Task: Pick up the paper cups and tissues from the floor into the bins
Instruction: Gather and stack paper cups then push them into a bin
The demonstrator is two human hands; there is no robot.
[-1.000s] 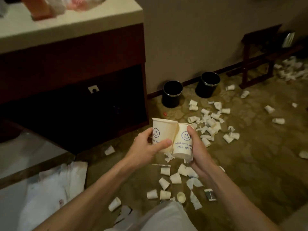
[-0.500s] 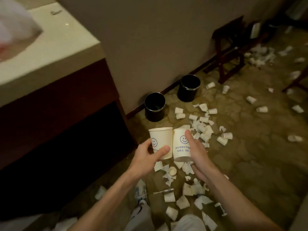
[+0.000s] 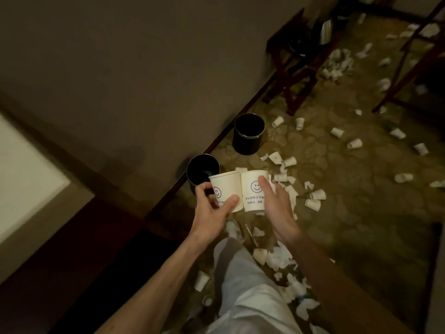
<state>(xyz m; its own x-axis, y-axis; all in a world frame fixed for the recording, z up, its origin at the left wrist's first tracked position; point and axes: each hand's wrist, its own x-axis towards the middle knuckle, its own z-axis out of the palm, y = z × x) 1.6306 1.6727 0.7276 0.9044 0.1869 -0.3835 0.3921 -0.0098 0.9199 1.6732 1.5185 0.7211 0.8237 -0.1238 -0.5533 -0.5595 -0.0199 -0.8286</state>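
Two paper cups are off the floor, one in each hand. The left hand (image 3: pixel 212 213) grips the left cup (image 3: pixel 227 186) with the thumb laid across its front and the fingers curled round the far side. The right hand (image 3: pixel 277 210) holds the right cup (image 3: pixel 251 196) with the thumb pressed beside its printed smiley (its other fingers are hidden behind the cup). Both cups are upright with their mouths up, side by side and touching at the rims, and each bears one blue smiley with lettering under it.

Two black round bins stand on the floor (image 3: pixel 361 213) against the foot of the wall (image 3: pixel 144 80). The near bin (image 3: pixel 196 168) is just beyond the left cup, whose rim overlaps it in this view. The far bin (image 3: pixel 248 133) stands apart from it, further along the wall.

To the right of the bins lie loose cups (image 3: pixel 354 143) on their sides: six in a scattered band beyond the far bin, and five more nearer the held pair. More lie further off under two dark wooden chairs (image 3: pixel 296 75), too blurred to count. Torn tissues (image 3: pixel 281 259) and flattened cups lie in a heap below the right forearm, beside one pale trouser leg (image 3: pixel 245 285). One more cup lies left of that leg. A pale counter top (image 3: pixel 24 177) fills the left edge.
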